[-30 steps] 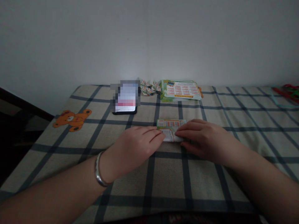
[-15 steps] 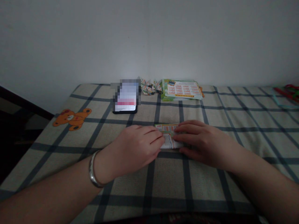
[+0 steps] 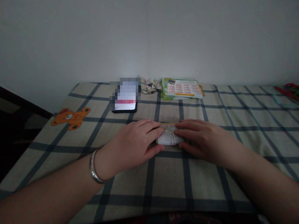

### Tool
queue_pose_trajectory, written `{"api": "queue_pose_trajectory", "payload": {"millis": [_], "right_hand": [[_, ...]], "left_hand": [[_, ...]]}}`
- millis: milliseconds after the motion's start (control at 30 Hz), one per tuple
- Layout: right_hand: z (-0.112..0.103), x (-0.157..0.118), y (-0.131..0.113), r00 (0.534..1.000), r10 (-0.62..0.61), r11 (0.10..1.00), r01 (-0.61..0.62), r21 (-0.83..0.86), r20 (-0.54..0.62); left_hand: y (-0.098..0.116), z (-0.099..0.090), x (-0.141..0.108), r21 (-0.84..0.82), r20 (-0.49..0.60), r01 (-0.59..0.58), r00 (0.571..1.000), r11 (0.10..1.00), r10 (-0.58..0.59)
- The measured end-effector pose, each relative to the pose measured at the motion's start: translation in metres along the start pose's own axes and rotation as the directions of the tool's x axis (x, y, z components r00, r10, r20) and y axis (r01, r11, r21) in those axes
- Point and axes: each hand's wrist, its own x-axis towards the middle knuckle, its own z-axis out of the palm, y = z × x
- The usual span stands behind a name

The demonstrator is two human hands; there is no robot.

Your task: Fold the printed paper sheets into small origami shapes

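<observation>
A printed paper sheet [image 3: 168,138], folded over toward its far edge, lies on the checked cloth between my two hands. My left hand [image 3: 137,140] grips its left end, fingers on the upper part and thumb by the near edge. At the right end, my right hand [image 3: 205,140] holds the sheet in the same way, fingertips on top and thumb low at the near edge. Green, white and orange print shows between the hands; the ends are hidden under the fingers. A silver bangle [image 3: 93,166] circles my left wrist.
A lit phone [image 3: 125,104] lies at the back, beside folded paper pieces [image 3: 150,85] and a stack of printed sheets [image 3: 182,88]. An orange bear figure [image 3: 71,118] is on the left. Red and green items [image 3: 289,91] sit far right. A wall borders the back.
My left hand has shifted slightly away from me and spread its thumb from its fingers. More of the folded flap shows. My right hand has hardly moved.
</observation>
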Motion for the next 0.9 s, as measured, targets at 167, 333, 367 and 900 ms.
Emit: {"api": "queue_pose_trajectory", "payload": {"millis": [167,333,367,900], "right_hand": [[0.0,0.0,-0.001,1.0,0.011,1.0,-0.012,-0.006,-0.015],[0.0,0.001,-0.001,0.999,0.018,1.0,-0.019,-0.006,-0.026],[-0.001,0.001,-0.001,1.0,0.016,1.0,-0.016,-0.009,-0.024],[0.001,0.004,0.001,0.999,0.002,0.998,-0.005,-0.06,-0.041]], "left_hand": [[0.001,-0.001,0.001,0.01,0.0,-0.004,1.0,1.0,0.004],[0.006,-0.003,0.001,0.071,-0.031,-0.024,0.999,0.997,0.026],[0.007,-0.004,0.001,0.083,-0.042,-0.027,0.999,0.996,0.031],[0.011,-0.004,0.0,0.181,-0.06,-0.058,0.996,0.982,0.07]]}}
